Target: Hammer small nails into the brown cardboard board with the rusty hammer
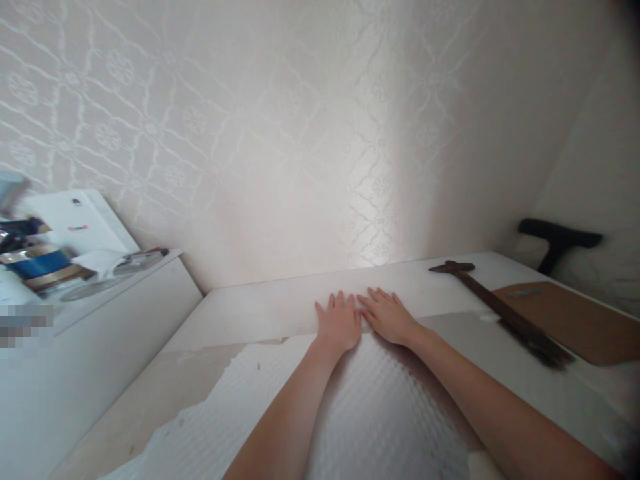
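Observation:
My left hand lies flat with its fingers spread, pressing on the far edge of a white quilted sheet and the board beyond it. Right beside it, my right hand rests palm down with fingers stretched out, its thumb side almost touching the left hand. Both hands are empty. The sheet, with a dimpled, bubble-like texture and a ragged left edge, spreads beneath my forearms toward me. It lies on a white tabletop with a beige strip showing at the left.
A dark hammer lies to the right, beside a brown sheet with a small silvery item on it. A black T-shaped handle stands past the right edge. On the left, a white cabinet holds a blue tape roll and a white box.

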A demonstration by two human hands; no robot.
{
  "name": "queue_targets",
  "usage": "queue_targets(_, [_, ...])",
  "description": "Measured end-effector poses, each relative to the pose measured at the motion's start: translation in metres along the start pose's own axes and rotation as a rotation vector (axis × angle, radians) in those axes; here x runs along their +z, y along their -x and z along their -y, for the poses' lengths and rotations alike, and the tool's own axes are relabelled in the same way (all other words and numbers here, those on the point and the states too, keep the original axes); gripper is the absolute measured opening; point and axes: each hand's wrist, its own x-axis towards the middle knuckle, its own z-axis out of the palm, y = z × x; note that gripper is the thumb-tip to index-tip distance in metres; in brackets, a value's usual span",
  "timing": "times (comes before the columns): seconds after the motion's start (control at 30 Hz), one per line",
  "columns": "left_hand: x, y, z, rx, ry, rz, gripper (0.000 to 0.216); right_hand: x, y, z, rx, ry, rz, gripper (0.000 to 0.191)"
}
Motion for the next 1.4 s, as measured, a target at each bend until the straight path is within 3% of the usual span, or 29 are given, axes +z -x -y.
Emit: queue_targets(1.4, [0.0014, -0.0006, 0.0009, -0.006, 0.016, -0.009, 0.053, 0.0003, -0.0002, -0.0002, -0.004, 0.013, 0.0, 0.052])
